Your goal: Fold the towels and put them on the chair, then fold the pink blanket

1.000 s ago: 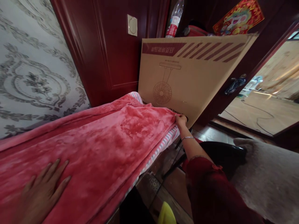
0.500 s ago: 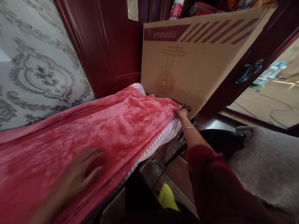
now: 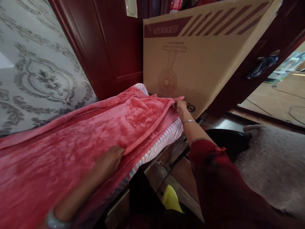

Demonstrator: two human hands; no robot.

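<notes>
A pink plush blanket (image 3: 95, 127) lies folded lengthwise along a narrow padded surface beside the wall. Under it a striped sheet (image 3: 164, 140) shows along the near side. My right hand (image 3: 179, 106) is closed on the blanket's edge at the far corner, close to the cardboard box, and lifts that edge a little off the lower layer. Closer to me, my left hand (image 3: 111, 159) pinches the same edge about midway along. Between the two hands the edge runs as a raised, fairly straight line. The fingertips of both hands are partly hidden.
A large cardboard box (image 3: 202, 60) with a printed fan stands against the far end, before a dark red door (image 3: 116, 41). Patterned wallpaper (image 3: 45, 76) covers the left wall. At right are a grey furry cover (image 3: 274, 165) and a doorway; something yellow (image 3: 171, 198) is below.
My left hand has gone from hovering open over the blanket to gripping its edge. My right hand has drawn the corner slightly left and up, exposing the layer beneath.
</notes>
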